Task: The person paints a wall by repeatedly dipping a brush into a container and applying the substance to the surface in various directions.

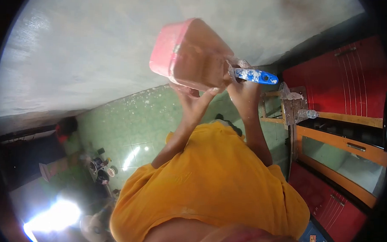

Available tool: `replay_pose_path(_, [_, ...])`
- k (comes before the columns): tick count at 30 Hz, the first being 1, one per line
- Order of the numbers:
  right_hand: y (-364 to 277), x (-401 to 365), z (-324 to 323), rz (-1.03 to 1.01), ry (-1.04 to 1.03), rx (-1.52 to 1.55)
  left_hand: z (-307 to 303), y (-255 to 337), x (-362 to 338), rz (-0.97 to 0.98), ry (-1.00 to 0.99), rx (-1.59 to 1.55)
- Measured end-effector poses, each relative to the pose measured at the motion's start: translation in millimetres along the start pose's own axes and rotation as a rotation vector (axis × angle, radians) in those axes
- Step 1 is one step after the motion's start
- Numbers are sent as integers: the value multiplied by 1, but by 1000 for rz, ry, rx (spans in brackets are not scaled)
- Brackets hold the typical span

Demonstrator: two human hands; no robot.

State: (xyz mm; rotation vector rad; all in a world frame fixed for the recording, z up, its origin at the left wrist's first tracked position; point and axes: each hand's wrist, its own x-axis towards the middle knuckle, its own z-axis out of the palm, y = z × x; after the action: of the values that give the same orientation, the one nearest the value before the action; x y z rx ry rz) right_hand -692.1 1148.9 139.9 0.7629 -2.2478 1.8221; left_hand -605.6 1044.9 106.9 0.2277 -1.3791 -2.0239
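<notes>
A pink plastic tub (164,49) is held up close to the pale wall. My left hand (194,97) is closed on its lower edge, the thumb along the near side. On the tub's right, my right hand (242,86) grips a tool with a blue handle (257,76) spattered with white. The handle's holed end points right. The tool's working end is hidden at the tub and hand, so its kind does not show. White smears mark the fingers of my right hand.
The whitish wall (85,44) rises in front, above a green tiled floor (129,114) with white spots. Red cabinets (344,79) stand at the right, near a wooden stool (273,106) and a clear plastic bottle (308,114). Cans and small items (100,167) lie lower left.
</notes>
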Motion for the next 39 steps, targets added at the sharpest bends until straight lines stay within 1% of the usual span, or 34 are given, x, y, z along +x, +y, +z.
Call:
replay_pose_path(1, [1,2,-7,16,-10,4,7,-5,-2,10,1,5])
replay_pose_path(4, [9,4,-30,-2,91,174,28,-20,-6,42,27,5])
replay_pose_path(5, [17,2,-36,55,143,245,36,-23,-7,48,48,-4])
replay_pose_path(8, [33,2,-65,258,183,434,54,-33,-11,48,113,-43])
replay_pose_path(9, [41,2,-70,265,258,445,60,-35,-12,44,134,-59])
replay_pose_path(12, [71,-3,-87,394,318,566,75,-40,-12,102,169,-92])
replay_pose_path(15, [88,-7,-96,299,353,502,89,-46,-16,97,189,-100])
replay_pose_path(17, [90,-5,-102,319,393,564,95,-48,-17,81,194,-111])
replay_pose_path(21, [89,3,-111,403,432,638,97,-50,-18,67,200,-106])
replay_pose_path(24, [101,13,-113,442,456,715,91,-56,-18,117,167,-82])
replay_pose_path(26, [103,22,-111,493,491,743,72,-66,-20,94,181,-61])
replay_pose_path(27, [101,34,-111,506,503,764,63,-72,-19,96,184,6])
replay_pose_path(28, [95,48,-113,480,462,758,53,-78,-19,97,188,73])
replay_pose_path(30, [72,81,-113,389,376,757,50,-71,-18,60,240,67])
replay_pose_path(31, [46,104,-112,253,321,838,55,-61,-12,44,247,-33])
replay_pose_path(33, [-4,153,-116,-40,205,685,63,-39,-2,39,245,-195])
replay_pose_path(34, [-30,171,-118,-172,158,599,65,-33,1,86,264,-202])
replay_pose_path(35, [-58,192,-118,-425,141,482,65,-29,4,127,285,-208])
replay_pose_path(37, [-117,229,-118,-906,143,49,63,-21,12,198,310,-224])
replay_pose_path(39, [-177,265,-112,-1297,189,-212,59,-15,16,253,318,-235])
